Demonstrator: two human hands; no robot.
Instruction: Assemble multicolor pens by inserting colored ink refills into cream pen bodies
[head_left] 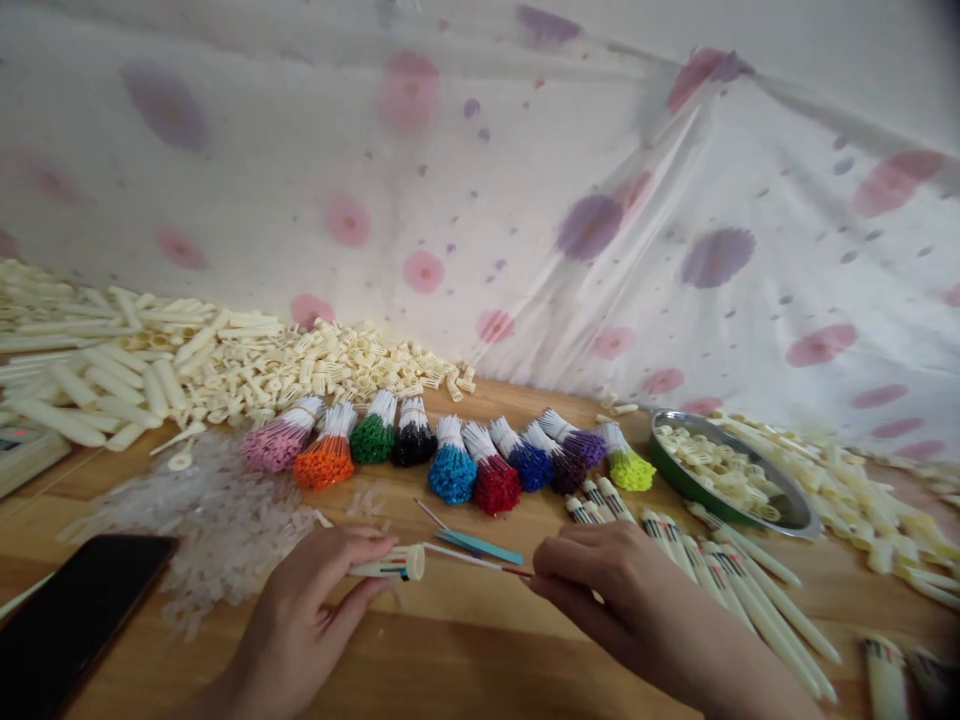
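My left hand (311, 595) is pinched around a short cream plastic pen piece with coloured sliders (381, 568), its round end facing right. My right hand (619, 575) clamps a thin white refill stick with a dark red end (469, 557), its left tip beside that round end (I cannot tell if they touch). Farther across the brown wooden table (450, 650) lie white stick bundles with bright coloured tips (452, 472); a flat black phone (86, 610) lies near left.
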